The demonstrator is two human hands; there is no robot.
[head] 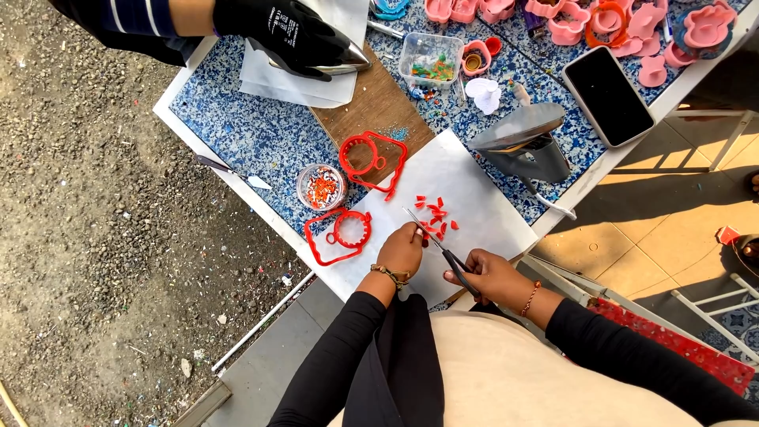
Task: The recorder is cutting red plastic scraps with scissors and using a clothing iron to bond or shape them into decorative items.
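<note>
Black sleeves and a beige lap fill the bottom of the view, and both hands reach up onto a white sheet [474,198] spread on the table [237,130]. Right hand [494,277] has its grip closed around the handles of the scissors [443,247], blades angled up and left toward the other hand, which looks like a way to keep the cutting point over the paper. Left hand [402,249] sits with its grip curled shut at the blade tips; it seems to pinch a small red piece there, but the piece itself is too hidden to be sure. Just beyond that grip lies a scatter of red chips [435,215], all on the sheet, which seems laid there to catch them.

Left of the left grip rests a red outline frame [338,235], half on the paper, half on the blue speckled top. A second red frame [373,160] lies above it, straddling the sheet and a wooden board [371,111]. Between the two frames stands a round clear tub [321,187] of mixed red and white bits, close enough to the left grip for an easy reach.

Farther off, up from the right grip, a grey iron [526,142] lies on its side, with a dark phone [607,95] beside it near the edge. Pink moulds [569,24] crowd the far corner. Across the table, another person's black glove [288,33] presses a second iron down on paper.
</note>
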